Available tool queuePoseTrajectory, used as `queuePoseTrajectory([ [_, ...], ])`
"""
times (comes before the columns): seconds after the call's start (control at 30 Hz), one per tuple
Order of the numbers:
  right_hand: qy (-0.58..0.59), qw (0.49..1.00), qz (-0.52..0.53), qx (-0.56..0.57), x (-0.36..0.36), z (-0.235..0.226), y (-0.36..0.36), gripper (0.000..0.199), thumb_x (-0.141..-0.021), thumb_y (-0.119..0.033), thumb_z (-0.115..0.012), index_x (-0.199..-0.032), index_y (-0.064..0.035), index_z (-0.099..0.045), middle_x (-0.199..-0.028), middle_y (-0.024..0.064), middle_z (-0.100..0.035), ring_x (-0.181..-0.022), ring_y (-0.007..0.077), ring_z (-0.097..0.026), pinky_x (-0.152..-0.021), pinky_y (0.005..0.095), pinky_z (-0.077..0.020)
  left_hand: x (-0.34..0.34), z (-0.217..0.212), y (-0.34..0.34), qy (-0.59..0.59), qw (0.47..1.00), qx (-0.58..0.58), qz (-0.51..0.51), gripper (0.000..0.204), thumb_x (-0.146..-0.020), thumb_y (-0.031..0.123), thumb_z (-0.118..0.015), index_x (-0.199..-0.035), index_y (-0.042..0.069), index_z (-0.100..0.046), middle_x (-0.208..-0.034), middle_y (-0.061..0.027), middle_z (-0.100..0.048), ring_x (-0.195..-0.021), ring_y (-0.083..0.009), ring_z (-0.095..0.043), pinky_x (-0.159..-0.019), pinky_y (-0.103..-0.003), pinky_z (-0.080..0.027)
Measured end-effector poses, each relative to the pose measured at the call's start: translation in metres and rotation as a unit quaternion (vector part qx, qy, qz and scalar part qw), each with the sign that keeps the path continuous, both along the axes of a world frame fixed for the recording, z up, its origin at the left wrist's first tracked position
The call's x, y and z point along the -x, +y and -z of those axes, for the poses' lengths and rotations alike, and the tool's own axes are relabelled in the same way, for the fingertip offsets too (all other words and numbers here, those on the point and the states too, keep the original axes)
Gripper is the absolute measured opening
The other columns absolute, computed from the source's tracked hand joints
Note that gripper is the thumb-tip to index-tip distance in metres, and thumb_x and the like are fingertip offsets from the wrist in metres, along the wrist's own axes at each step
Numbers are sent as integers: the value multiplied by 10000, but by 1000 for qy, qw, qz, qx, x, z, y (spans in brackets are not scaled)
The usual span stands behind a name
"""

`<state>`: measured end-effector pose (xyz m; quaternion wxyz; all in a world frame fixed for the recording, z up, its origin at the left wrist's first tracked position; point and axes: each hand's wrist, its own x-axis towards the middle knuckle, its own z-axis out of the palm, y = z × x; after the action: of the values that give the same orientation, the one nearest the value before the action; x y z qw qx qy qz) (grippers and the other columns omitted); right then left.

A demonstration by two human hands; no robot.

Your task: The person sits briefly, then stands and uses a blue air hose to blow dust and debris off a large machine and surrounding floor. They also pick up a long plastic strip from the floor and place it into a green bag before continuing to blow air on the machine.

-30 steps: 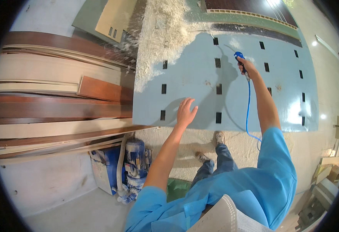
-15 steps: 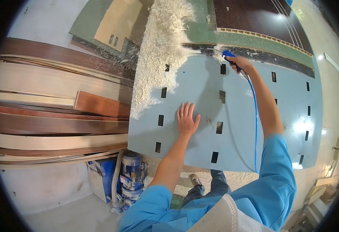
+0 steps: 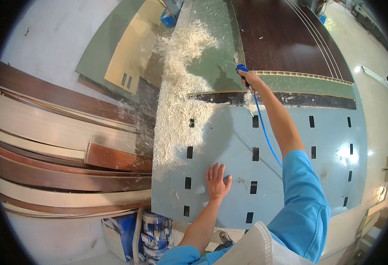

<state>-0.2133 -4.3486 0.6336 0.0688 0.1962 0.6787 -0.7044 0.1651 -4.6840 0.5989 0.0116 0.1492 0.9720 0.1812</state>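
The right hand [image 3: 249, 79] is closed around a blue air nozzle [image 3: 241, 68], its blue hose [image 3: 264, 134] trailing back along the arm. The left hand [image 3: 217, 180] lies flat, fingers spread, on the pale blue slotted panel [image 3: 291, 150]. At ten o'clock from that palm, a thick drift of pale shavings [image 3: 178, 101] covers the panel's left edge. It looks like the blowing-off step, partly done. Sweeping the nozzle toward nine o'clock would seem to be what the remaining drift calls for. Stacked boards [image 3: 48, 154] lie beyond.
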Motion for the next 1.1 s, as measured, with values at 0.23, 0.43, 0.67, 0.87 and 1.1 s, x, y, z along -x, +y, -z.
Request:
queuePoseTrajectory([
  [0.23, 40, 978, 201, 39, 83, -10, 14, 344, -933, -331, -636, -744, -49, -584, -587, 36, -517, -465, 147, -477, -445, 327, -383, 2, -3, -2, 13, 1000, -4, -3, 575, -883, 384, -601, -1387, 136, -476, -1464, -99, -428, -1388, -346, -323, -1132, -538, -236],
  [0.43, 1, 995, 64, 77, 105, -23, 8, 322, -933, -341, -623, -719, -117, -538, -577, -8, -522, -460, 120, -475, -425, 303, -375, 5, -1, -3, -11, 1000, 7, 1, 593, -887, 399, -577, -1401, 129, -459, -1490, -103, -384, -1398, -346, -295, -1132, -548, -223],
  [0.67, -42, 995, -57, 67, 116, -6, -8, 352, -938, -384, -607, -709, -136, -508, -561, -32, -499, -454, 100, -479, -418, 299, -372, 6, 0, -3, -26, 1000, 8, -6, 619, -891, 410, -573, -1435, 150, -429, -1521, -77, -356, -1418, -321, -274, -1142, -536, -211],
  [0.87, 10, 983, 145, 112, 135, 3, -32, 335, -920, -354, -628, -765, -74, -525, -576, 36, -530, -452, 156, -508, -413, 330, -392, 6, 0, -3, -26, 1000, 4, -10, 621, -893, 405, -572, -1438, 148, -425, -1518, -80, -360, -1417, -329, -275, -1146, -534, -208],
  [1.1, -28, 1000, -2, -13, 124, 2, -57, 385, -939, -357, -602, -695, -67, -536, -527, 43, -506, -417, 162, -486, -387, 328, -372, 7, 0, -4, -20, 1000, -13, -14, 618, -884, 389, -584, -1434, 151, -430, -1510, -81, -368, -1414, -327, -282, -1149, -537, -208],
])
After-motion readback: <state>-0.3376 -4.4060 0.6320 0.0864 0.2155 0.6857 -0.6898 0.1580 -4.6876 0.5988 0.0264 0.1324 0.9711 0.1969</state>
